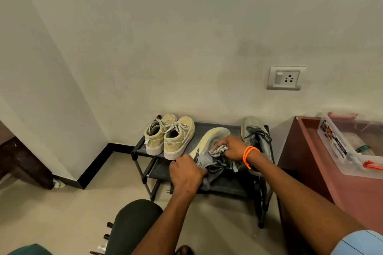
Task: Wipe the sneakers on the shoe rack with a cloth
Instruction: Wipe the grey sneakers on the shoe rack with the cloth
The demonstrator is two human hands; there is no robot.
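Observation:
A grey sneaker with a pale yellow sole (pixel 209 145) is tipped on its side over the black shoe rack (pixel 209 125). My left hand (pixel 186 174) grips its heel end. My right hand (pixel 232 148), with an orange bracelet on the wrist, holds a bunched grey cloth (pixel 219 150) against the sneaker's side. Its mate, a second grey sneaker (pixel 255 132), stands on the rack's right end, partly hidden by my right arm. A pair of beige sneakers (pixel 170 134) sits on the rack's left end.
The rack stands against the wall with a lower shelf (pixel 228 185) beneath. A reddish-brown table (pixel 310 151) with a clear plastic box (pixel 339 147) is close on the right. A wall socket (pixel 286 78) is above. A dark knee (pixel 132 225) is in front.

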